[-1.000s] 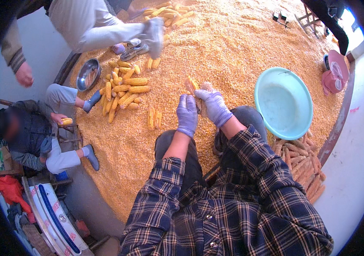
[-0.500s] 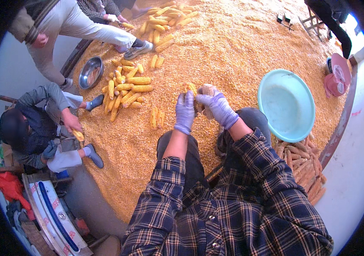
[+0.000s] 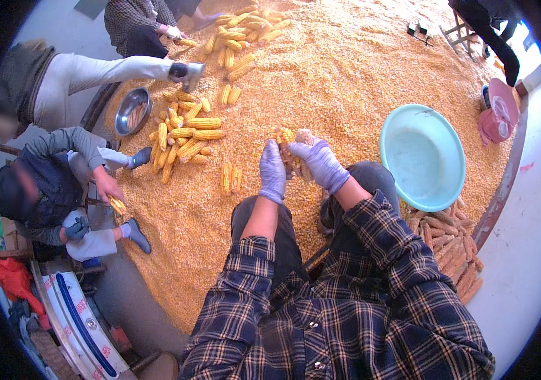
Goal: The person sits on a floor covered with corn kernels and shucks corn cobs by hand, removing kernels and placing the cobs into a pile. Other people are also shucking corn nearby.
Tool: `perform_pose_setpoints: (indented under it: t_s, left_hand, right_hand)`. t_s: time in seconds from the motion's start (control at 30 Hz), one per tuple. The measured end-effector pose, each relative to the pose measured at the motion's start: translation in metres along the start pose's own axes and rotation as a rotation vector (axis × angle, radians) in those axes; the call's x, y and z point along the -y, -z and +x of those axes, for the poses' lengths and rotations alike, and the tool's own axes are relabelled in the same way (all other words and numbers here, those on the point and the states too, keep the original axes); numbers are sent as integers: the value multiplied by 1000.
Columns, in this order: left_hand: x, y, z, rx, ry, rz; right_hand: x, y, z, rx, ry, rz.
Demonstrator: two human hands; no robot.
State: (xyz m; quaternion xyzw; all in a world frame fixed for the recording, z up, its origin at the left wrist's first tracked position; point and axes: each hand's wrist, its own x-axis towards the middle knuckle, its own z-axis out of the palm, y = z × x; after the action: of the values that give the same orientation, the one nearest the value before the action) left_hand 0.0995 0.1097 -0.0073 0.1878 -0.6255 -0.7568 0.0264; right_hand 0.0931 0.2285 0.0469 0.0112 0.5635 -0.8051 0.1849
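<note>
My left hand (image 3: 273,174), in a thin purple glove, is closed around a partly shelled ear of corn (image 3: 285,135) with yellow kernels at its top end. Close against it, my right hand (image 3: 322,166), gloved the same way, grips a bare corn cob (image 3: 305,135) that touches the ear. My fingers hide much of both pieces. Below them spreads a deep layer of loose corn kernels (image 3: 334,82). Left of my hands, two ears of corn (image 3: 231,178) lie side by side, with a heap of ears (image 3: 185,132) farther out.
A pale turquoise basin (image 3: 424,158) stands right of my knee, beside a pile of bare cobs (image 3: 451,244). A metal bowl (image 3: 133,111) sits at the left. One co-worker (image 3: 48,171) sits there holding corn; others are farther back. A pink hat (image 3: 500,114) lies far right.
A person at the upper left has swung a leg off the kernels and leaned away to the left. My hands stay together on the ear and cob, shifting only slightly.
</note>
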Motion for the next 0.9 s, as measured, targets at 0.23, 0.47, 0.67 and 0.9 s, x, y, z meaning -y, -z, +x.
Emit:
perform_pose_setpoints:
  t_s: [0.23,0.47,0.67,0.9]
  left_hand:
    - [-22,-7,-6,-7,-113,-21]
    - [-27,-3,-4,39,243,-422]
    - [-21,5,5,28,-79,-50]
    - [-11,10,7,-50,-237,23]
  right_hand:
    - [20,-4,-13,176,-202,-315]
    - [18,0,-6,164,-218,-74]
    - [-13,0,-3,96,114,-476]
    - [9,-5,-8,190,-162,-340]
